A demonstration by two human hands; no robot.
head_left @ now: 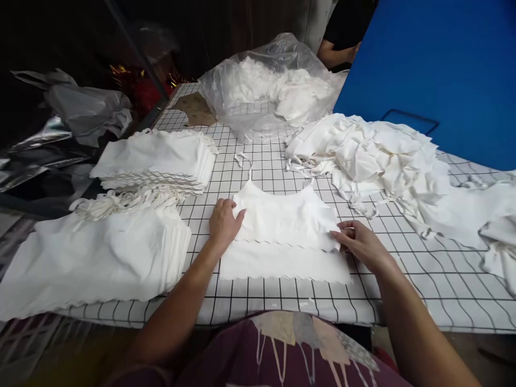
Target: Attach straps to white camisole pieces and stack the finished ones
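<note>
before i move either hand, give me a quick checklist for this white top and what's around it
1. Left hand at the white top's left edge: ok, touching.
2. Right hand at the opposite edge: ok; firmness of grip: cannot tell.
3. Straps neatly tucked: not ok, the left strap trails loose.
4. Lower white layer separate from the top: cannot tell.
5. Loose pile apart from the top: ok.

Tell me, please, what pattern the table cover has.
The table cover is white with a grid of dark lines, showing best in the head view.
</note>
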